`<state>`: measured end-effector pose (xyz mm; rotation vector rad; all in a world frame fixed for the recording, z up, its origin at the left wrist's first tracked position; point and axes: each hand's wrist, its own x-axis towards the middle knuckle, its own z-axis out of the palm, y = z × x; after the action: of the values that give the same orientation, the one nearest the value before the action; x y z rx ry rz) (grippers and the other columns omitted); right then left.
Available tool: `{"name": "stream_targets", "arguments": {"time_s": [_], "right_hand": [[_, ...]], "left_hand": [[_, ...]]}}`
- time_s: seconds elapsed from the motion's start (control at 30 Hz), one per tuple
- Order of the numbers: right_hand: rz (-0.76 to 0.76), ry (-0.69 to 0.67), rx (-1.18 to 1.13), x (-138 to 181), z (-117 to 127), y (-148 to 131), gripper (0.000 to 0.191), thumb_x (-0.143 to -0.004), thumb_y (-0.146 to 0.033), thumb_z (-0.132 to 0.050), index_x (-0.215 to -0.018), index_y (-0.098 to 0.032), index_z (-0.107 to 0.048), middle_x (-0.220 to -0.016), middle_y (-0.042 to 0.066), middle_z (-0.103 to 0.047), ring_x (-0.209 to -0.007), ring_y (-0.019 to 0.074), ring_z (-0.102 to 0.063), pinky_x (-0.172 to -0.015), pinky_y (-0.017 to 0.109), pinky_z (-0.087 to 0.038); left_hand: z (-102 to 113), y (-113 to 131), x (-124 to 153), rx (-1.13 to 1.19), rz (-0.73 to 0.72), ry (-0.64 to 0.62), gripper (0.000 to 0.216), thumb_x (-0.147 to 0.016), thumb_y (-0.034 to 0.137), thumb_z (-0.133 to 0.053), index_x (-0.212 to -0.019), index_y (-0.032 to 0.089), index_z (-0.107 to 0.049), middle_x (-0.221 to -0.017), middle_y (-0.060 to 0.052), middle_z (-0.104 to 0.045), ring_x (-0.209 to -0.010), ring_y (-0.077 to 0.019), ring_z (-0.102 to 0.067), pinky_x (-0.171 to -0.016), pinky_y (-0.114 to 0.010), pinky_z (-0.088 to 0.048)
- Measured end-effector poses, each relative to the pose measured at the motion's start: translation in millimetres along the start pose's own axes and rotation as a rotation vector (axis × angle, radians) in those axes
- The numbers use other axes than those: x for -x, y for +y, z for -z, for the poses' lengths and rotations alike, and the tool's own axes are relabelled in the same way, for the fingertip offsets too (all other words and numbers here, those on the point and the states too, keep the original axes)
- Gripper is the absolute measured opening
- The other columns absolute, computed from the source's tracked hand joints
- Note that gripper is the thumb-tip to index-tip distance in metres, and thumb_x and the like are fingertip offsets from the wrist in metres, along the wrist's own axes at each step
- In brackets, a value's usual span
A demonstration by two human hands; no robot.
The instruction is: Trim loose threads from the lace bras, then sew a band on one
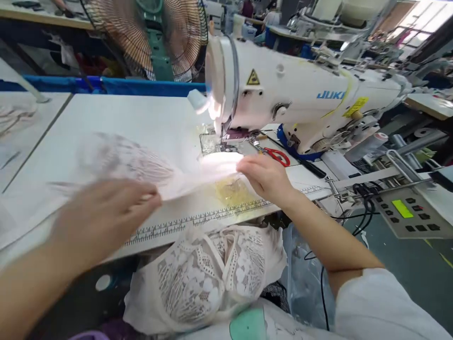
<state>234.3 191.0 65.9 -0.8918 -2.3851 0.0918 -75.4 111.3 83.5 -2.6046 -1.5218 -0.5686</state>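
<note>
A white JUKI sewing machine [300, 94] stands on the white table [116, 118], its lamp glaring over the needle area [221, 137]. A strip of pale lace fabric [198, 177] runs from under the needle toward me. My right hand [265, 177] pinches its end close to the presser foot. My left hand [102, 217], blurred by motion, grips the other end of the same strip near the table's front edge. More patterned lace [120, 158] lies blurred on the table behind my left hand.
Red-handled scissors [278, 156] lie right of the needle. A ruler strip [198, 219] runs along the table's front edge. White lace pieces [205, 276] are heaped on my lap. A control panel [406, 212] sits at right, a fan [155, 38] behind.
</note>
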Motion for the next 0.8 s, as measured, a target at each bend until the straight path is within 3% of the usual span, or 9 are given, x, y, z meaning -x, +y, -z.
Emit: {"name": "stream_targets", "arguments": {"time_s": [0.07, 0.17, 0.4, 0.5, 0.6, 0.8], "right_hand": [[0.030, -0.123, 0.003, 24, -14, 3, 0.027, -0.084, -0.012, -0.036, -0.092, -0.019, -0.061, -0.101, 0.009, -0.063, -0.091, 0.0218, -0.056, -0.077, 0.036, -0.045], [0.051, -0.189, -0.010, 47, -31, 4, 0.027, -0.082, -0.010, -0.037, -0.090, -0.017, -0.062, -0.098, 0.010, -0.064, -0.090, 0.0225, -0.057, -0.074, 0.036, -0.047], [-0.022, 0.035, -0.055, 48, -27, -33, 0.020, -0.085, -0.023, -0.047, -0.099, -0.017, -0.060, -0.101, 0.013, -0.061, -0.095, 0.0239, -0.055, -0.081, 0.041, -0.047], [0.128, -0.114, -0.161, 38, -34, -59, 0.020, -0.086, -0.019, -0.043, -0.091, -0.015, -0.062, -0.094, 0.013, -0.064, -0.086, 0.0222, -0.059, -0.075, 0.039, -0.049], [0.242, -0.277, -0.186, 27, -51, -78, 0.023, -0.085, -0.015, -0.041, -0.091, -0.013, -0.062, -0.101, 0.014, -0.065, -0.092, 0.0225, -0.060, -0.078, 0.038, -0.050], [0.229, -0.278, -0.122, 16, -71, -78, 0.031, -0.083, -0.012, -0.043, -0.109, -0.008, -0.058, -0.115, 0.015, -0.061, -0.105, 0.0236, -0.057, -0.089, 0.040, -0.047]], "left_hand": [[-28, 20, 17, -0.100, -0.077, -0.062, 0.036, -0.089, 0.015, -0.031, -0.090, 0.022, -0.066, -0.100, -0.007, -0.066, -0.093, -0.0243, -0.058, -0.076, -0.038, -0.045], [-52, 30, 30, -0.106, 0.001, -0.074, 0.030, -0.090, 0.024, -0.037, -0.088, 0.017, -0.066, -0.091, -0.009, -0.067, -0.079, -0.0236, -0.060, -0.057, -0.032, -0.044], [-46, 23, 35, 0.092, 0.103, -0.123, 0.036, -0.089, 0.031, -0.032, -0.096, 0.018, -0.065, -0.100, -0.007, -0.066, -0.093, -0.0197, -0.060, -0.078, -0.031, -0.048], [-46, 22, 39, 0.133, 0.176, -0.111, 0.034, -0.086, 0.032, -0.034, -0.098, 0.018, -0.062, -0.099, -0.007, -0.067, -0.092, -0.0203, -0.060, -0.078, -0.032, -0.050], [-47, 23, 41, 0.147, 0.225, -0.086, 0.028, -0.085, 0.031, -0.035, -0.093, 0.018, -0.058, -0.094, -0.006, -0.067, -0.087, -0.0193, -0.062, -0.072, -0.031, -0.051], [-49, 25, 48, 0.103, 0.157, -0.061, 0.037, -0.086, 0.031, -0.030, -0.087, 0.018, -0.064, -0.107, -0.011, -0.063, -0.099, -0.0231, -0.059, -0.081, -0.037, -0.049]]}}
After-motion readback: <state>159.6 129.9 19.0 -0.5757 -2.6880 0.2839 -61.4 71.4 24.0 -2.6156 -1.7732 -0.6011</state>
